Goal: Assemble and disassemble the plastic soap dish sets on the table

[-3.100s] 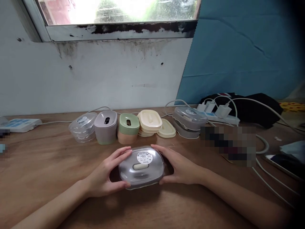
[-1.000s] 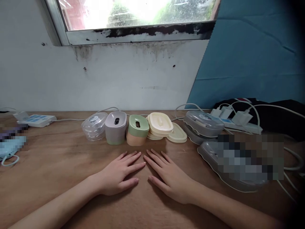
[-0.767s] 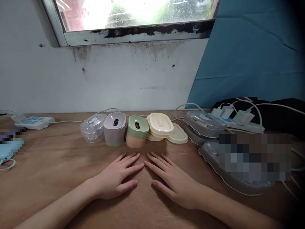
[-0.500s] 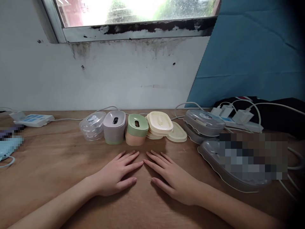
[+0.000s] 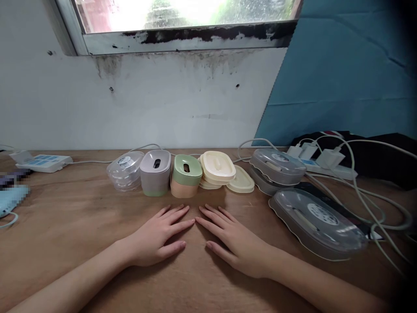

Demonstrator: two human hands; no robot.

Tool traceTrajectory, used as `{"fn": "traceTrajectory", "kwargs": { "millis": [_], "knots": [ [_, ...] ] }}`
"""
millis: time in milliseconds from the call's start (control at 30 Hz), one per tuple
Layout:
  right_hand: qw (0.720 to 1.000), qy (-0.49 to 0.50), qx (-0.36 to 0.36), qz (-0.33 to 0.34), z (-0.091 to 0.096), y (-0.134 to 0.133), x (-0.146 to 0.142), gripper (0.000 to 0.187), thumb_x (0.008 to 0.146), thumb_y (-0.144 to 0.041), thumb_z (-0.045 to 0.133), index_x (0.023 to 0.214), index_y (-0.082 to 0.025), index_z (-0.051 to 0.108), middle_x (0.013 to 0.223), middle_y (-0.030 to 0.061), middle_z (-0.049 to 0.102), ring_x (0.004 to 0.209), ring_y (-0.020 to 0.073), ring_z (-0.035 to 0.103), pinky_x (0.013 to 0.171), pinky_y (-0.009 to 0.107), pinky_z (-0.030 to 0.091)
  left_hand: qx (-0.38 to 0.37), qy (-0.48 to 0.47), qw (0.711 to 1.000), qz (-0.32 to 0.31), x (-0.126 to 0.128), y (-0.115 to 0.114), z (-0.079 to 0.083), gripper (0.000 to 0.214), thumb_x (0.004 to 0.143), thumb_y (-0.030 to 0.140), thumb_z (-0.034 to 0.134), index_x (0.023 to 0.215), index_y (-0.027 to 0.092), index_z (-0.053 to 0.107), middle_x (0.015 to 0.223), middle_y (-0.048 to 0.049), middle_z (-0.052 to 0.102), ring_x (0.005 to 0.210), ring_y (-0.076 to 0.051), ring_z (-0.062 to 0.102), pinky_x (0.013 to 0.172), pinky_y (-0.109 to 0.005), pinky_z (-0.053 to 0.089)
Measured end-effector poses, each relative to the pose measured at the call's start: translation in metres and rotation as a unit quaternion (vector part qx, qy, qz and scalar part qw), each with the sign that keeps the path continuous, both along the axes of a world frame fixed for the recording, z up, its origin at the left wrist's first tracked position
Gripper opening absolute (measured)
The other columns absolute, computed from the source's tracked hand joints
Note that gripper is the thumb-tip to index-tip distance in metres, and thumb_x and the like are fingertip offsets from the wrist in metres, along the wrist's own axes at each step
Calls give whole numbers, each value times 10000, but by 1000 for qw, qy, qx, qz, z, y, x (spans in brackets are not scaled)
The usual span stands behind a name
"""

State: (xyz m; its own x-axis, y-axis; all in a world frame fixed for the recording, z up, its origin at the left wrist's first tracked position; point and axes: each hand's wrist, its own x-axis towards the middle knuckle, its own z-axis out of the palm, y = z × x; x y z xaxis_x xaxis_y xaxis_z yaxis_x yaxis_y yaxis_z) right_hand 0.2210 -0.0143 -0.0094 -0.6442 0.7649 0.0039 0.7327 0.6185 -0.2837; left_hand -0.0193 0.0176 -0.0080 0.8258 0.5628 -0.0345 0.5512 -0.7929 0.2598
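Observation:
My left hand (image 5: 156, 239) and my right hand (image 5: 234, 241) lie flat on the wooden table (image 5: 74, 226), palms down, fingers spread, fingertips almost meeting. Neither holds anything. Just beyond them stands a row of small plastic boxes: a clear one (image 5: 125, 171), a grey-lidded one (image 5: 155, 172), a green-lidded one (image 5: 186, 175), and a stack of cream lids (image 5: 217, 168). A grey translucent lidded box (image 5: 317, 222) lies to the right of my right hand, apart from it.
Two more grey translucent boxes (image 5: 276, 167) are stacked behind it. A white power strip with chargers (image 5: 321, 161) and loose cables (image 5: 371, 195) lie at the right. Another power strip (image 5: 42, 161) sits at the far left. A white wall and a window are behind.
Three seconds ago both hands held the grey translucent box in front of me; it now lies at the right and both hands rest flat. Over the last second nothing has moved.

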Motion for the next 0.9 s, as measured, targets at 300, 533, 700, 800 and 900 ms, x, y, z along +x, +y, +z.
{"fn": "traceTrajectory", "kwargs": {
  "millis": [300,533,700,800,900],
  "knots": [
    [973,-15,165,-158,-7,1,1,325,851,-274,420,1094,-121,571,1153,159,565,1054,268,524,892,403,429,1,6,1000,2,0,-1,1,507,914,398,377,1393,275,266,1480,-73,168,1350,-257,177,1070,-508,191],
    [893,-127,271,-336,-19,31,34,550,850,-333,422,1266,28,401,1321,258,420,1257,362,332,989,468,297,3,-6,1000,-4,-2,0,-1,501,914,391,380,1389,271,276,1479,-78,171,1344,-272,193,1059,-524,203],
    [901,-148,254,-318,-12,29,33,410,865,-315,409,1152,-42,519,1104,198,588,1025,323,538,870,422,392,5,-3,1000,-2,-1,1,-1,499,917,391,373,1391,276,268,1480,-78,166,1347,-267,186,1058,-530,200],
    [908,-157,246,-301,-3,18,24,301,861,-287,416,968,-68,593,933,178,620,876,319,577,765,416,420,1,-6,1000,0,-1,0,-1,497,915,388,379,1389,279,274,1479,-76,172,1344,-272,194,1058,-530,199],
    [923,-163,226,-266,2,5,14,231,858,-252,420,847,-104,597,829,141,630,782,289,586,677,382,427,-2,-9,1000,3,-2,0,0,493,914,389,384,1384,277,287,1477,-79,184,1340,-284,203,1057,-536,196]
  ]
}}
